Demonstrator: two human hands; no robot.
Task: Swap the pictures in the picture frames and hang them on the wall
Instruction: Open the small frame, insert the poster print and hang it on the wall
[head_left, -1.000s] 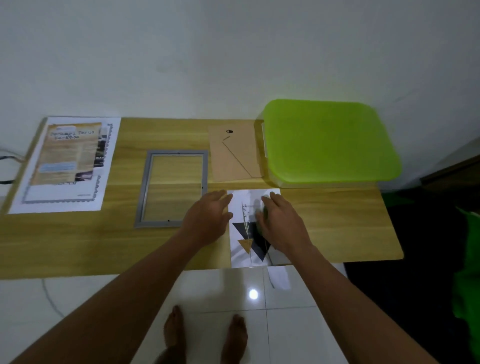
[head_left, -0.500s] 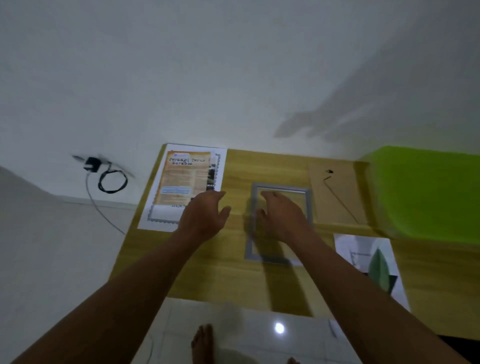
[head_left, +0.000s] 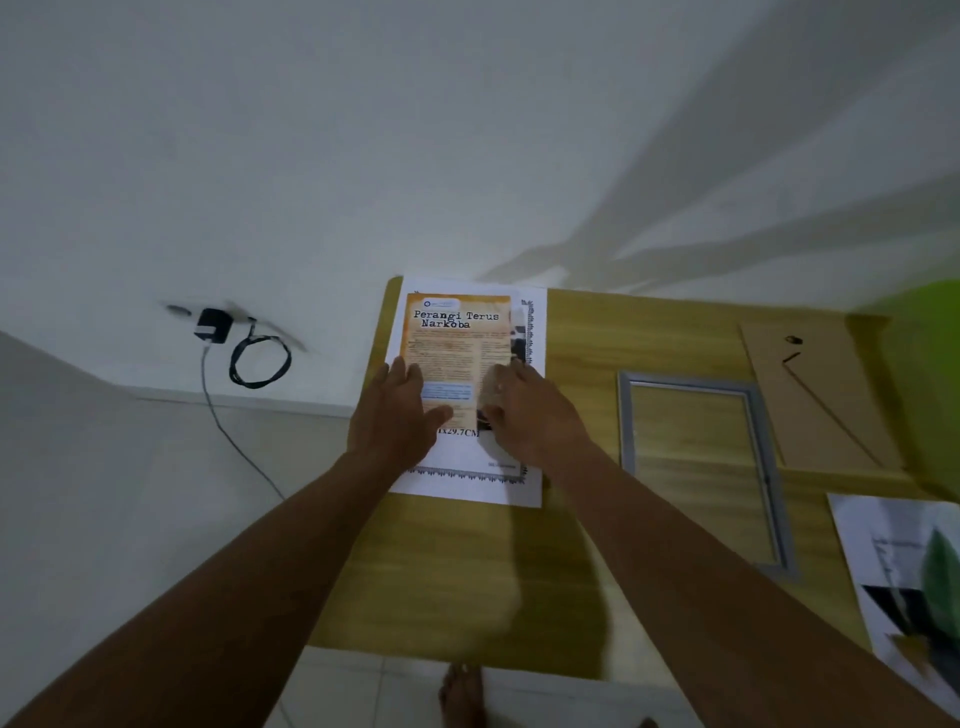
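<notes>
Within the last second both hands are moved from the leaf print (head_left: 883, 545), across the frame (head_left: 626, 441), to the poster (head_left: 457, 332) at the left end of the table (head_left: 457, 571). The leaf print is left lying at the right, near the front edge, touched by nothing. From this it is judged that the poster is being taken up as the next picture for the frame.

The left hand (head_left: 395, 415) is laid flat on the poster's left part, fingers straight. The right hand (head_left: 530, 415) is set at the orange sheet's right edge with fingers bent; whether that edge is pinched cannot be told.

The frame is seen flat between the poster and the backing board (head_left: 821, 405). No picture is held in it, and table wood is seen through it. Of the green box (head_left: 930, 312) only a blurred corner is shown; its contents are hidden.
</notes>
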